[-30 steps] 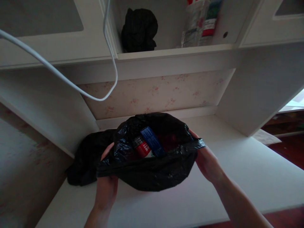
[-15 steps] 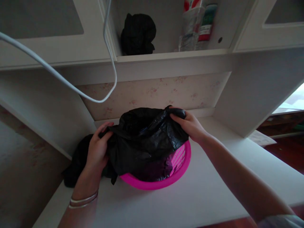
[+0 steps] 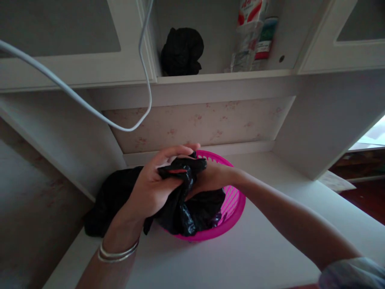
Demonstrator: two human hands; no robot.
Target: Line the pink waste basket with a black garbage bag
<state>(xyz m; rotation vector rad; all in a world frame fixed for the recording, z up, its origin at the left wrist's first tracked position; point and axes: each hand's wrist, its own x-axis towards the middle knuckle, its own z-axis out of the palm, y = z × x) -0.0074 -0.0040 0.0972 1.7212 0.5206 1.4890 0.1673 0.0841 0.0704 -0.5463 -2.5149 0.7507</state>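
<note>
A black plastic bag [image 3: 188,212] hangs gathered from my hands, its lower part lying in a pink basket [image 3: 237,204] with a lattice wall. My left hand [image 3: 158,184] is closed around the bunched top of the bag, thumb in front and fingers behind. Close against it, my right hand [image 3: 210,175] also grips the gathered plastic; its fingers are largely hidden behind the bag and the left hand. Another black bundle [image 3: 112,196] lies on the white surface to the left of the basket, partly behind my left wrist.
The basket stands on a white shelf top [image 3: 261,249]. Above are an open cabinet compartment with a black bundle [image 3: 182,51], a clear plastic container [image 3: 245,44] and a green-and-red can [image 3: 266,38]. A white cable [image 3: 90,109] hangs across the upper left, near my hands.
My hands have come together from opposite sides of the bag's spread mouth, which is now bunched between them. More of the pink basket's back and right rim shows.
</note>
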